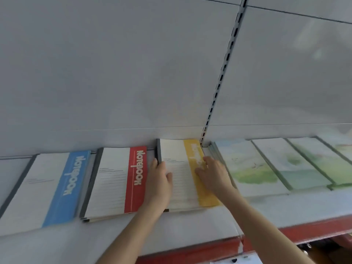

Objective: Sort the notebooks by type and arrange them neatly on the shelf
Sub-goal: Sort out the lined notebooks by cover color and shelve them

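The yellow-banded notebook (181, 187) lies flat on the white shelf (190, 225), between the red-banded notebook (118, 180) on its left and overlapping landscape-cover notebooks (253, 168) on its right. The left hand (159, 181) grips its dark spine edge, thumb on the cover, while the right hand (213, 174) presses on the yellow band, fingers slightly bent, grasping nothing

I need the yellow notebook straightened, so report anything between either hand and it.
Nothing visible is in the way. The left hand grips the yellow notebook at its dark spine edge; the right hand rests on its yellow band. The red notebook lies beside it.
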### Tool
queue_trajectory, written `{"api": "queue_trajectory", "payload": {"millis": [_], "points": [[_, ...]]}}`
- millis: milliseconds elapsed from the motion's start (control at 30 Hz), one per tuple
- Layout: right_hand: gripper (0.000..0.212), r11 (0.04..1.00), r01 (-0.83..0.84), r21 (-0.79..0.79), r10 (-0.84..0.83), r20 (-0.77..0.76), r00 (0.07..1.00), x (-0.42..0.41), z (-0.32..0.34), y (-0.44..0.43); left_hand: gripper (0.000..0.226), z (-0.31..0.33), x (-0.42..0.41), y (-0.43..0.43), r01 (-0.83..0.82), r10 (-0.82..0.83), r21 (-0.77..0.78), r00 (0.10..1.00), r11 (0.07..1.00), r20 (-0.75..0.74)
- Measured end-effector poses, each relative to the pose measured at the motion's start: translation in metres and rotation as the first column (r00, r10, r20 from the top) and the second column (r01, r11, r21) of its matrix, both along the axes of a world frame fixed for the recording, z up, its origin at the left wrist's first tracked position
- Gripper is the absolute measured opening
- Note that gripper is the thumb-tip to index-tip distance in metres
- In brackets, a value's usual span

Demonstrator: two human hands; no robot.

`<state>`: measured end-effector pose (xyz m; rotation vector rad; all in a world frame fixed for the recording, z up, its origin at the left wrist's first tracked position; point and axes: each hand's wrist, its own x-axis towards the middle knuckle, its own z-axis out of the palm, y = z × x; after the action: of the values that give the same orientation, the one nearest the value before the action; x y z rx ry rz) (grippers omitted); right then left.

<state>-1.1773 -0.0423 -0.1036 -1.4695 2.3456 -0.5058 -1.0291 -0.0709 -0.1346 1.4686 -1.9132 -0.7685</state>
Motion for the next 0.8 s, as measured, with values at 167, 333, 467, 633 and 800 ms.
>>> {"api": "queue_trajectory", "payload": {"millis": [167, 333, 467, 633, 800], "points": [[0.055, 0.960, -0.271, -0.073, 0.249, -0.224, 0.942, 0.006, 0.031, -0.034, 0.046, 0.024, 0.036, 0.013, 0.121, -0.072, -0.212, 0.972, 0.970, 0.224], [0.060, 0.871, -0.477, -0.121, 0.427, -0.294, 0.855, 0.075, 0.055, -0.074, 0.056, 0.044, 0.111, 0.022, -0.016, 0.101, -0.217, 0.916, 0.976, 0.388], [0.062, 0.765, -0.631, -0.130, 0.576, -0.300, 0.760, 0.179, 0.059, -0.090, 0.054, 0.050, 0.208, 0.033, -0.164, 0.259, -0.239, 0.855, 0.957, 0.450], [0.063, 0.614, -0.778, -0.134, 0.721, -0.305, 0.622, 0.328, 0.062, -0.084, 0.055, 0.059, 0.340, 0.075, -0.273, 0.384, -0.272, 0.703, 0.923, 0.599], [0.063, 0.508, -0.851, -0.134, 0.793, -0.312, 0.523, 0.476, 0.061, -0.062, 0.060, 0.063, 0.476, 0.118, -0.395, 0.491, -0.299, 0.604, 0.869, 0.628]]}}
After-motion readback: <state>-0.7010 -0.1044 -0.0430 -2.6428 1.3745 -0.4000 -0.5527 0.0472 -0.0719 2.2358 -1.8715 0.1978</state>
